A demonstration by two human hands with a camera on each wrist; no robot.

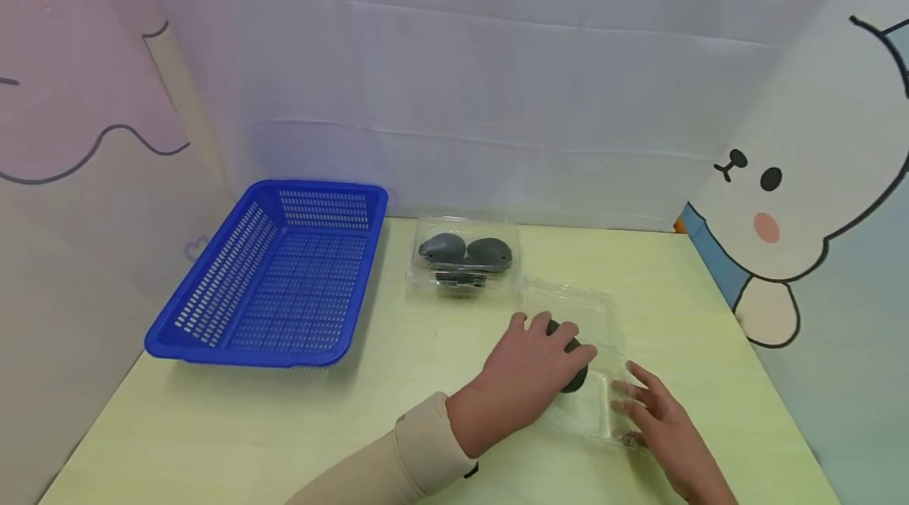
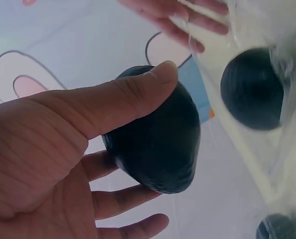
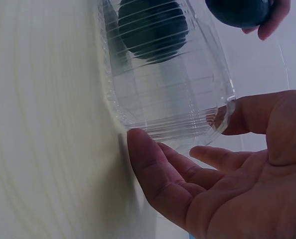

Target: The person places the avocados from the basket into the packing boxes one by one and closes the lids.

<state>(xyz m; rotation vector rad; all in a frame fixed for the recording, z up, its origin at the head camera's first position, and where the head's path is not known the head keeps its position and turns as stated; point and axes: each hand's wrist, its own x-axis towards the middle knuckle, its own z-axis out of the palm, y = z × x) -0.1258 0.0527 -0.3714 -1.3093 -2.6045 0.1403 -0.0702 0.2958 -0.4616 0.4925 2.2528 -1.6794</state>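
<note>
My left hand (image 1: pixel 521 371) grips a dark avocado (image 2: pixel 155 139), thumb across one side and fingers behind it. It is above an opened clear plastic clamshell box (image 1: pixel 611 379) lying on the table. Another dark avocado (image 3: pixel 153 30) shows inside that box, seen through its ribbed wall. My right hand (image 1: pixel 663 426) is at the box's right end. In the right wrist view its fingers are loosely spread, with fingertips (image 3: pixel 138 142) right at the lower corner and another digit at the rim. The left hand hides part of the box in the head view.
A second clear box (image 1: pixel 465 225) with several dark avocados stands at the back by the curtain (image 1: pixel 497 95). A blue plastic basket (image 1: pixel 259 355) sits on the left of the pale yellow-green table (image 1: pixel 398 410). Printed cartoon cloth (image 1: pixel 838 173) borders the right side.
</note>
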